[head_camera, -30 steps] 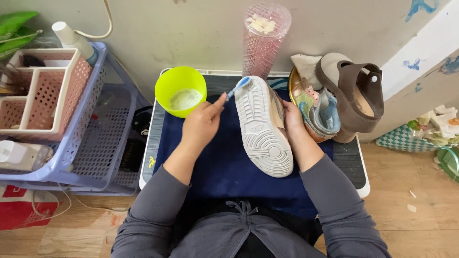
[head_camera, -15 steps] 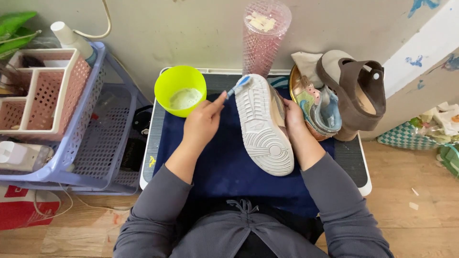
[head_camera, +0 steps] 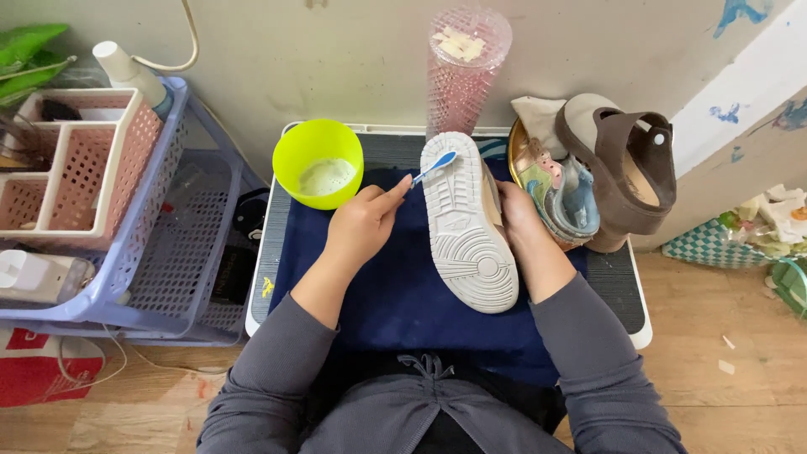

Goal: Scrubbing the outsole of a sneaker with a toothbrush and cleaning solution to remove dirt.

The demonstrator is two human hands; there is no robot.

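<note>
While the left hand is closed around a blue toothbrush, forefinger laid along the handle, its head rests on the toe end of the white sneaker sole. Sneaker is turned on its side, sole facing left, toe at the far end, lying over a dark blue cloth spread on a white tray-like stand. Right hand is wrapped against the shoe's upper from the right; its fingers are hidden behind the shoe, so the degree of closure cannot be read. Lime-green bowl with pale foamy liquid sits far left on the stand, near the left hand. Pink textured tumbler stands beyond the toe. Brown sandal and small colourful shoes are piled to the right. Blue and pink baskets stand to the left.
</note>
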